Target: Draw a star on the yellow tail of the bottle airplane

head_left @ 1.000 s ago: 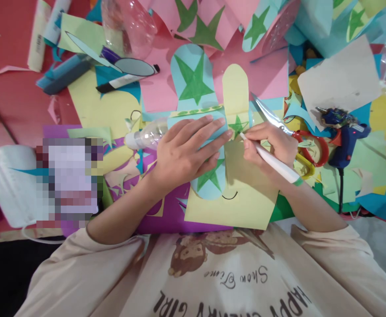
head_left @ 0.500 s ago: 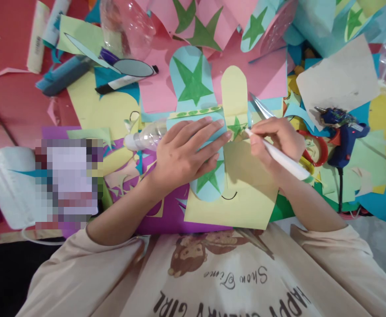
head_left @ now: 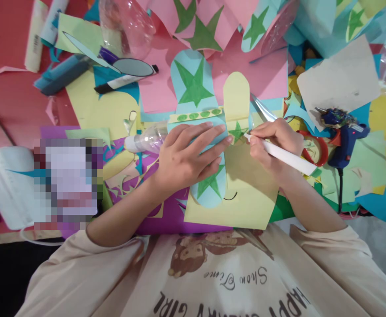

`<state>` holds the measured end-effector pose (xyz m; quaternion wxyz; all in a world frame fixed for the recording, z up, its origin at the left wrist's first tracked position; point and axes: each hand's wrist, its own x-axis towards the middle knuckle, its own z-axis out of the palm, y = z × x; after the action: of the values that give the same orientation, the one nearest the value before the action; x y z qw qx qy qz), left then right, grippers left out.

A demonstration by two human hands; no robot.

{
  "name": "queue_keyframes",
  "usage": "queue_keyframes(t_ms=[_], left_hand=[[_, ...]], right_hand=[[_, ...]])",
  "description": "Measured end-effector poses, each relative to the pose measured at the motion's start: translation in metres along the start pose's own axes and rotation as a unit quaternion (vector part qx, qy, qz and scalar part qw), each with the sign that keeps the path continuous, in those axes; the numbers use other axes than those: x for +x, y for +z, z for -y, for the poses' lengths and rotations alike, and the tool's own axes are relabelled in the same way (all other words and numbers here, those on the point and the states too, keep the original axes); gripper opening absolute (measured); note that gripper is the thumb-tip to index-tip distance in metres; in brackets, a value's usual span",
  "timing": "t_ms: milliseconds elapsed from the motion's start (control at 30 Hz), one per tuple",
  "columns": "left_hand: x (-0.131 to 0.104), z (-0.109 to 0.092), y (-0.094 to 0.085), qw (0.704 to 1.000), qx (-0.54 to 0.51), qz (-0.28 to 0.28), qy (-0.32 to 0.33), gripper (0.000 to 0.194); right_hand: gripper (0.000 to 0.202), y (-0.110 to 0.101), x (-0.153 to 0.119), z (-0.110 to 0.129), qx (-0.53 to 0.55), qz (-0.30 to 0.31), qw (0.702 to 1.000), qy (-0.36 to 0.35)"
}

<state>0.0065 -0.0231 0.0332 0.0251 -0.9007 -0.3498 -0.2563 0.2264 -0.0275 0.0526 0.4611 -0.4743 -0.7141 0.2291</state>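
My left hand (head_left: 193, 152) lies spread over a light blue paper cutout (head_left: 202, 193) with green stars, pressing it on a yellow sheet (head_left: 246, 185). A narrow strip with green dots (head_left: 196, 116) shows above its fingers. Between thumb and fingers of my right hand (head_left: 277, 143) is a white marker (head_left: 288, 158) with a green end. Its tip meets the right side of a small green star (head_left: 237, 133) on a folded yellow paper piece (head_left: 236, 94). My left fingertips reach close to that piece. The middle of the blue cutout is hidden under my left hand.
Scissors with red handles (head_left: 316, 149) lie right of my right hand, near a blue glue gun (head_left: 343, 143). A clear plastic bottle (head_left: 148, 137) is beside my left hand. Markers (head_left: 122, 82), a pixelated object (head_left: 70, 180) and paper scraps lie on the left.
The blue cutout and the yellow piece have slid slightly toward me. More of the dotted strip shows. The marker's back end has swung a little outward and upward, its tip still at the star.
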Motion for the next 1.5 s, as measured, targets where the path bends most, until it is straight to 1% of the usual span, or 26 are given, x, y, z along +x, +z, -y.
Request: queue_keyframes(t_ms=[33, 100, 200, 400, 467, 600, 700, 800, 900, 967, 1033, 1100, 1200, 1267, 1367, 1500], left_hand=[[-0.0008, 0.0002, 0.0003, 1.0, -0.007, 0.009, -0.006, 0.041], [-0.0017, 0.0003, 0.0007, 1.0, -0.009, 0.011, -0.009, 0.042], [-0.0009, -0.0004, 0.0006, 1.0, 0.007, -0.008, 0.0, 0.042], [0.0034, -0.0016, -0.0011, 0.998, 0.049, -0.036, 0.023, 0.034], [0.003, -0.0014, -0.001, 0.999, 0.045, -0.024, 0.016, 0.034], [-0.0004, -0.0003, 0.0005, 0.999, 0.01, 0.047, -0.025, 0.038], [-0.0025, 0.0002, 0.0014, 0.997, -0.019, 0.062, -0.038, 0.041], [-0.0027, 0.0001, 0.0015, 0.996, -0.041, 0.058, -0.045, 0.041], [-0.001, -0.0003, 0.0006, 0.997, -0.047, 0.05, -0.044, 0.039], [0.0006, -0.0008, -0.0004, 0.996, -0.045, 0.059, -0.048, 0.038], [0.0018, -0.0013, -0.0014, 0.996, -0.035, 0.069, -0.053, 0.037], [0.0023, -0.0017, -0.0021, 0.997, -0.011, 0.061, -0.043, 0.037], [0.002, -0.0018, -0.0026, 0.999, 0.028, 0.033, -0.013, 0.036], [0.0016, -0.0018, -0.003, 0.999, 0.039, 0.028, -0.006, 0.036], [0.0008, -0.0015, -0.0038, 0.999, 0.026, 0.034, -0.007, 0.037], [-0.0001, -0.0011, -0.0039, 0.999, -0.007, 0.039, -0.01, 0.039]], right_hand=[[0.011, -0.0005, 0.0006, 0.0006, -0.008, 0.0, 1.0, -0.003], [0.012, -0.0015, 0.0016, 0.0012, -0.02, 0.0, 1.0, -0.006], [0.013, -0.002, 0.0023, 0.0008, -0.028, -0.003, 0.999, -0.017], [0.014, -0.0002, 0.0027, 0.0016, -0.041, 0.004, 0.998, -0.047], [0.015, -0.0005, 0.0032, 0.0022, -0.04, -0.002, 0.998, -0.051], [0.017, -0.0015, 0.0039, 0.002, -0.047, 0.011, 0.997, -0.054], [0.017, -0.0022, 0.0035, 0.0008, -0.04, 0.013, 0.998, -0.049], [0.017, -0.0026, 0.003, -0.0002, -0.028, 0.001, 0.999, -0.037], [0.016, -0.0022, 0.0028, -0.0011, -0.024, 0.01, 0.999, -0.037], [0.015, -0.002, 0.003, -0.0022, -0.024, 0.005, 0.999, -0.04], [0.016, -0.002, 0.0032, -0.0034, -0.031, -0.013, 0.999, -0.039], [0.017, -0.0022, 0.0031, -0.0039, -0.034, -0.016, 0.999, -0.039], [0.016, -0.0024, 0.0023, -0.0031, -0.028, 0.009, 0.998, -0.047], [0.015, -0.0026, 0.0018, -0.0024, -0.033, 0.009, 0.998, -0.044], [0.016, -0.0025, 0.0019, -0.0015, -0.04, -0.002, 0.999, -0.037], [0.015, -0.0014, 0.0031, 0.0, -0.034, 0.001, 0.998, -0.051]])
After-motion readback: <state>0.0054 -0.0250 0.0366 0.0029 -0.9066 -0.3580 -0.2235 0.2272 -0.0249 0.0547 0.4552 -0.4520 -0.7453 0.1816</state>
